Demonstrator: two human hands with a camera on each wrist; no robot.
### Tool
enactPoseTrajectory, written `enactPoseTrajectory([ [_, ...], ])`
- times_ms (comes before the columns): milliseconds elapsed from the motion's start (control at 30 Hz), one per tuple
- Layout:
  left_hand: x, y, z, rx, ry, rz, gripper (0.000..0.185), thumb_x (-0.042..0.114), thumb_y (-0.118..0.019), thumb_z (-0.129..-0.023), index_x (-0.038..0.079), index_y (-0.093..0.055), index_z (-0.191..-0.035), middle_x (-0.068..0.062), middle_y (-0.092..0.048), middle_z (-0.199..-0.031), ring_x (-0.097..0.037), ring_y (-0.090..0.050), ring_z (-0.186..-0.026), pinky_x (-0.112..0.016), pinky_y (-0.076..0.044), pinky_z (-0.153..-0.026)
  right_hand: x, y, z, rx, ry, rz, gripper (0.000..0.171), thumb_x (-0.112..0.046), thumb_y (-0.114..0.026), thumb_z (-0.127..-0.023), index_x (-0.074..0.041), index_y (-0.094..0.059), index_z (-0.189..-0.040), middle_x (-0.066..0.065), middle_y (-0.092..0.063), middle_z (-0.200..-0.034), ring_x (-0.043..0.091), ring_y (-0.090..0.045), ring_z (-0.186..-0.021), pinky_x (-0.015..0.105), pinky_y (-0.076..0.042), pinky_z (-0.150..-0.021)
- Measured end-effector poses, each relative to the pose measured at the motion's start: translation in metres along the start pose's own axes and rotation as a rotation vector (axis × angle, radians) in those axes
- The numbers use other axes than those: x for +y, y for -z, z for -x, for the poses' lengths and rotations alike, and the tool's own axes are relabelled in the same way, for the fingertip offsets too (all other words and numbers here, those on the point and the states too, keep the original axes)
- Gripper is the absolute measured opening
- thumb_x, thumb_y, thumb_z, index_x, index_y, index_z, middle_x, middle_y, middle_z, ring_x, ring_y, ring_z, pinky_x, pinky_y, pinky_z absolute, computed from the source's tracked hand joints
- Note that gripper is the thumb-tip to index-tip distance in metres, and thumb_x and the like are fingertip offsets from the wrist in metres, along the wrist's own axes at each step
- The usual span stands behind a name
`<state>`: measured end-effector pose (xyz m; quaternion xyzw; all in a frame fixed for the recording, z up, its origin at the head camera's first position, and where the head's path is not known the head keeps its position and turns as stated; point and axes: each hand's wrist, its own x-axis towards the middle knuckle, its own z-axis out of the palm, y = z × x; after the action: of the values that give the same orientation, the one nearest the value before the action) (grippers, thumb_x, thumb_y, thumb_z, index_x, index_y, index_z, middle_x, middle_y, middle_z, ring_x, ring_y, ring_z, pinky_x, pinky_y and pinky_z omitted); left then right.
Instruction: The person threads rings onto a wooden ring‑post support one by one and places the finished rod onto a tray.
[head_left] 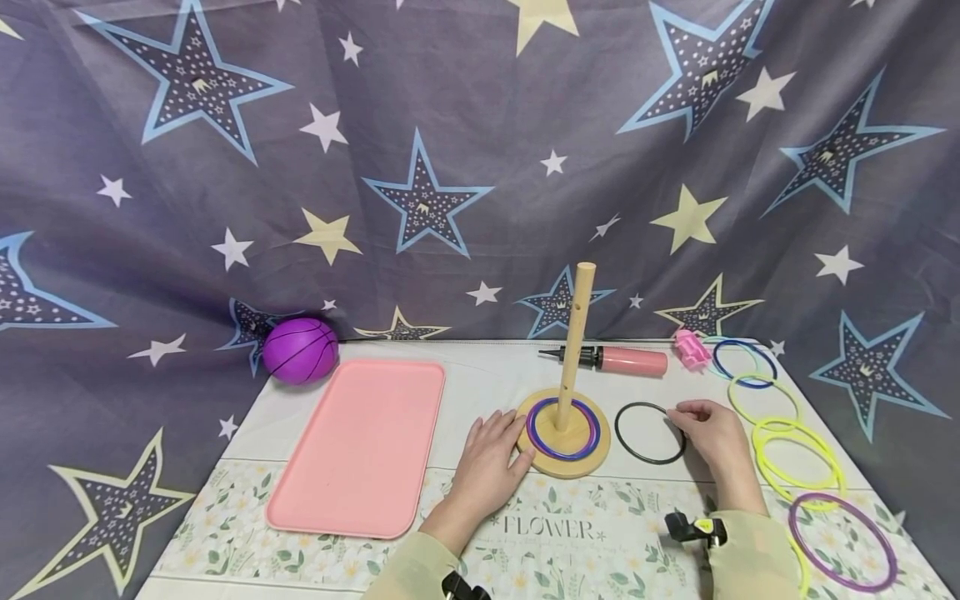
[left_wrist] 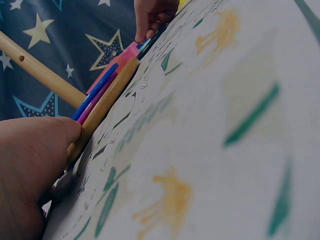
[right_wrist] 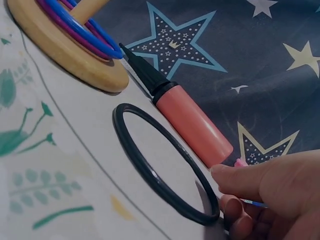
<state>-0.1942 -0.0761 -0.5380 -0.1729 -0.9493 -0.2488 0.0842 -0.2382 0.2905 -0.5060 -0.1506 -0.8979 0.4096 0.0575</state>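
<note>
My left hand (head_left: 487,462) rests with extended fingers at the left edge of a round wooden base (head_left: 567,469). From that base rises a wooden pole (head_left: 576,342). A blue ring (right_wrist: 107,49) and a purple ring (right_wrist: 65,22) lie around the pole's foot, one upon the other. To the right of the stand, my right hand (head_left: 716,442) pinches the right edge of a black ring (head_left: 628,448) between thumb and curled fingers. The black ring is low over the white tabletop, beside the base.
A pink tray (head_left: 358,450) and a purple ball (head_left: 302,352) are on the left. Behind the stand lies a pink hand pump (head_left: 632,361). Several rings line the right edge, among them a purple ring (head_left: 888,550), near a small pink object (head_left: 692,350). A star-patterned cloth (head_left: 480,208) hangs behind.
</note>
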Motion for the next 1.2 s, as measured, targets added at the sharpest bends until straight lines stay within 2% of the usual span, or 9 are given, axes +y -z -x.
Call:
enactPoseTrajectory([
  [300, -0.0001, 0.0002, -0.0004, 0.001, -0.001, 0.003, 0.058, 0.036, -0.064, -0.112, 0.009, -0.056, -0.162, -0.016, -0.052, -0.167, -0.04, -0.039, -0.159, -0.062, -0.019, -0.134, 0.0053, -0.0036, -0.0025, -0.002, 0.042, 0.063, 0.031, -0.024, -0.083, -0.098, 0.003, -0.078, -0.111, 0.017, -0.074, -0.1, 0.032, -0.064, -0.089, 0.04, -0.048, -0.074],
  [600, 0.0011, 0.001, -0.0002, 0.0, -0.002, 0.016, 0.057, 0.036, -0.063, -0.112, 0.009, -0.056, -0.162, -0.017, -0.052, -0.166, -0.041, -0.039, -0.159, -0.063, -0.019, -0.134, 0.0067, -0.0054, -0.0015, 0.018, 0.077, 0.122, 0.026, -0.024, -0.084, -0.097, 0.001, -0.079, -0.103, 0.012, -0.074, -0.092, 0.031, -0.064, -0.084, 0.042, -0.046, -0.074],
  [833, 0.0005, 0.0001, -0.0002, 0.001, 0.003, 0.021, 0.057, 0.035, -0.064, -0.112, 0.008, -0.056, -0.162, -0.016, -0.052, -0.167, -0.04, -0.039, -0.159, -0.063, -0.019, -0.134, 0.0045, -0.0056, -0.0015, 0.016, 0.062, 0.144, 0.026, -0.026, -0.083, -0.097, 0.0, -0.079, -0.101, 0.011, -0.073, -0.089, 0.031, -0.064, -0.082, 0.043, -0.046, -0.072],
  [1200, -0.0004, -0.0011, -0.0005, 0.004, 0.0, 0.01, 0.057, 0.035, -0.064, -0.112, 0.009, -0.056, -0.162, -0.016, -0.052, -0.167, -0.04, -0.039, -0.159, -0.062, -0.02, -0.134, 0.0043, -0.0072, -0.0011, 0.009, 0.049, 0.156, 0.024, -0.025, -0.078, -0.101, 0.0, -0.08, -0.101, 0.016, -0.077, -0.095, 0.032, -0.066, -0.083, 0.041, -0.045, -0.069],
])
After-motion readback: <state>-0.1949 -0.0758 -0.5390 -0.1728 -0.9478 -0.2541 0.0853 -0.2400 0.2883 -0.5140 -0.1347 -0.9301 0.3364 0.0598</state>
